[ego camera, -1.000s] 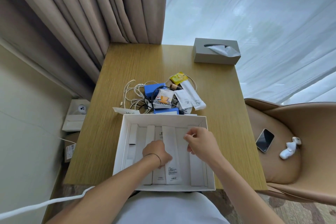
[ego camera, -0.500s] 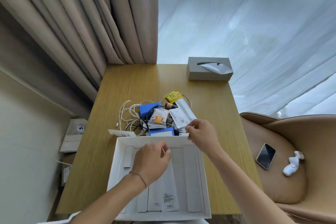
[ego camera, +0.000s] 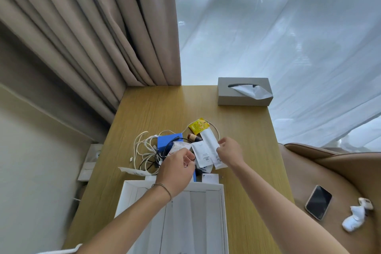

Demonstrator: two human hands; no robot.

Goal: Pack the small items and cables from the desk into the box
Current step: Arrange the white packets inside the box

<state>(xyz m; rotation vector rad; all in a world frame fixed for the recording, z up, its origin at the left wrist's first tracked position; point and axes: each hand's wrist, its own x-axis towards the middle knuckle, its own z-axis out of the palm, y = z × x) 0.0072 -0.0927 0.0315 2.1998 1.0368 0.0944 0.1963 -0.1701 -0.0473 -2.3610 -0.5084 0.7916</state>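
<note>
1. White sachets [ego camera: 207, 150] in the desk pile beyond the box [ego camera: 132, 194]: light, floppy, slick; pinch an edge.
2. Right hand [ego camera: 227, 151] pinches the long sachet's edge.
3. Left hand [ego camera: 177, 168] curled over the cables [ego camera: 144, 150]; grip unclear.

The desk [ego camera: 156, 109] showed a matt, light wood grain, and on it, toward the person, the box [ego camera: 132, 194] looked like smooth white card. Beyond the box lay glossy white paper sachets [ego camera: 203, 150], a shiny yellow foil packet [ego camera: 199, 126] and smooth plastic-coated white cables [ego camera: 142, 146]. At the desk's far corner stood a matt grey tissue box [ego camera: 228, 95] with soft crumpled tissue.
</note>
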